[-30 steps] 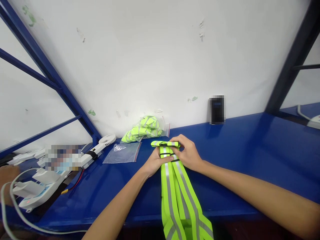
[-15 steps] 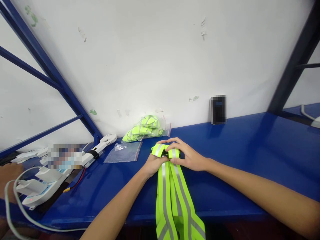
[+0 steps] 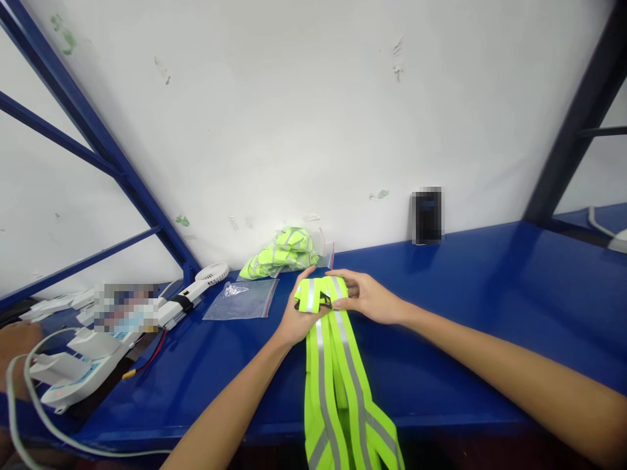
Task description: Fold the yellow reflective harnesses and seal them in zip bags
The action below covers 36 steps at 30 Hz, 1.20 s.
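Note:
A neon-yellow reflective harness (image 3: 337, 365) with grey stripes lies across the blue table's front edge, its lower straps hanging over. My left hand (image 3: 294, 320) is closed on the left side of its folded top end, the palm under the straps. From the right, my right hand (image 3: 367, 297) pinches the same folded end between thumb and fingers. A small black buckle or clip (image 3: 324, 300) shows in the gap between the two folded strap pieces. Part of it is covered by the fabric.
Behind my hands, a clear bag (image 3: 279, 254) of similar straps leans on the wall. A flat clear zip bag (image 3: 242, 299) lies left of it. Further left are a white fan (image 3: 212, 273), a power strip (image 3: 81, 372) with cables and another person's hand (image 3: 19, 352). A blurred dark object (image 3: 427, 215) stands right.
My right fingers have moved from over the strap's top to its right side. The folded strap end has opened out slightly, and my left thumb has shifted up behind it.

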Tool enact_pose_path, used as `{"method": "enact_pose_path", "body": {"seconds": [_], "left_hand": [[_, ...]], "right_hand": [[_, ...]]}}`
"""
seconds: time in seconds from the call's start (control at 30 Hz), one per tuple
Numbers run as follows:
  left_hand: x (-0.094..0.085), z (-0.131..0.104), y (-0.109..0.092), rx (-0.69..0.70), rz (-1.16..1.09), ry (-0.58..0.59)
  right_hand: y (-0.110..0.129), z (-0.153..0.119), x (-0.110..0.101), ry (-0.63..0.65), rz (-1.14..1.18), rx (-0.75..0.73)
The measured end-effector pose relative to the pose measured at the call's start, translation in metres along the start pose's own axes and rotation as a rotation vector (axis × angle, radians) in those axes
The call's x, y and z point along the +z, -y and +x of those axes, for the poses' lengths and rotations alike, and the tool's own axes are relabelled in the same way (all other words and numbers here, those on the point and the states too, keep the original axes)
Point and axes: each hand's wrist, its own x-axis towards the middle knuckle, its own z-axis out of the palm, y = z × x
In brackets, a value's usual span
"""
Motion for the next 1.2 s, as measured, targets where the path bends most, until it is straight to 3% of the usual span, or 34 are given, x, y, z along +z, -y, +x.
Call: {"method": "enact_pose_path", "body": {"seconds": [0.17, 0.27, 0.43, 0.53, 0.73, 0.93, 1.1, 1.2], "left_hand": [[0.005, -0.004, -0.002, -0.138, -0.156, 0.095], [0.003, -0.003, 0.007, -0.201, -0.245, 0.123], [0.001, 0.003, 0.032, -0.391, -0.264, -0.019], [0.004, 0.005, 0.033, -0.451, -0.246, -0.055], [0.005, 0.006, 0.019, -0.46, -0.367, 0.17], [0.004, 0.005, 0.018, -0.417, -0.374, 0.151], [0.004, 0.004, 0.021, -0.376, -0.344, 0.105], [0.004, 0.003, 0.02, -0.387, -0.394, 0.102]], "right_hand": [[-0.002, 0.0, -0.002, -0.05, -0.002, -0.023], [-0.002, 0.0, -0.002, -0.097, -0.017, -0.038], [-0.004, 0.002, -0.004, -0.217, -0.063, -0.071], [-0.005, 0.003, -0.007, -0.288, -0.126, -0.101], [0.001, -0.001, -0.002, -0.341, -0.232, -0.127], [0.001, -0.003, 0.002, -0.354, -0.299, -0.138], [0.001, -0.003, 0.005, -0.291, -0.368, -0.218], [0.001, -0.004, 0.01, -0.331, -0.37, -0.247]]}}
